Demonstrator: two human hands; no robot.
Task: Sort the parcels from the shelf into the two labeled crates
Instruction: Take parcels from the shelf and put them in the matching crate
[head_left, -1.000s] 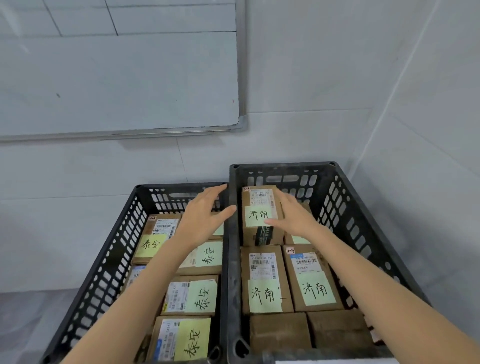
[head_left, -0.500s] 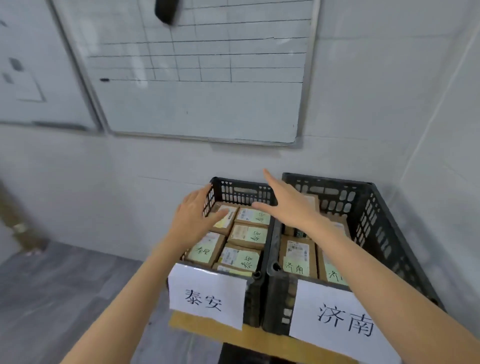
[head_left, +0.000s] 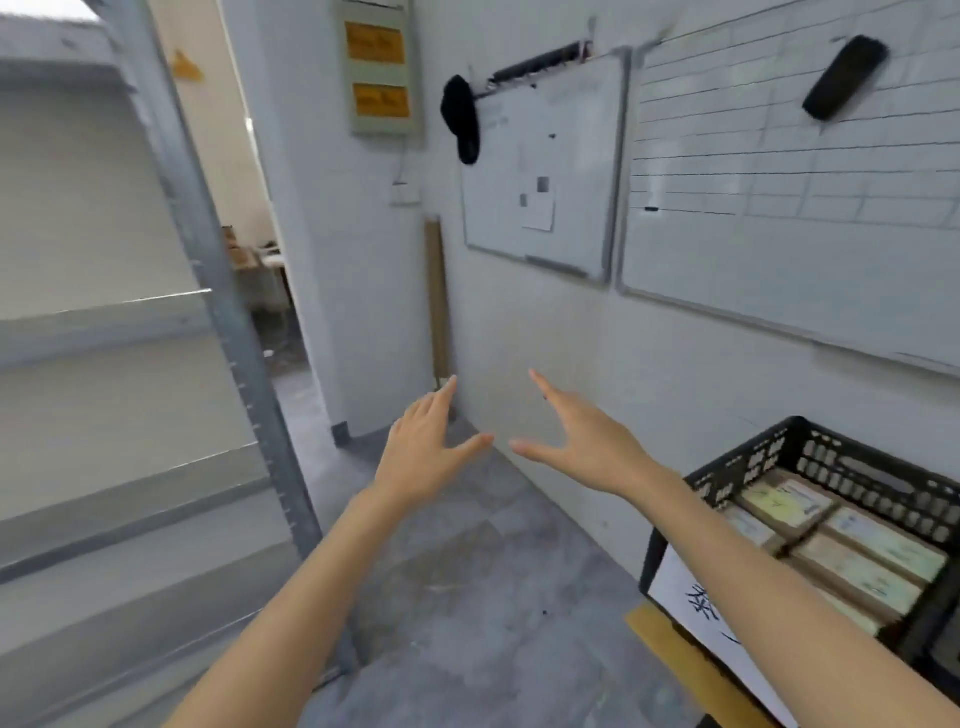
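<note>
Left hand (head_left: 423, 452): your grip is slack, fingers spread, holding nothing
Right hand (head_left: 587, 447): just beside it at 3 o'clock; grip likewise empty, fingers straight
Parcels (head_left: 862, 571): packed in the black crate (head_left: 857, 467) at 4 o'clock
Shelf (head_left: 104, 332): at 9 o'clock

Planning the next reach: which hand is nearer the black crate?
Right. The right hand hovers left of the crate; the left hand is farther left, toward the shelf.

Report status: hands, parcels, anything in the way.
Left hand open, empty; right hand open, empty. Brown cardboard parcels packed in black slotted plastic crate, lower right. Grey metal shelf at left, nothing blocking it.
</note>
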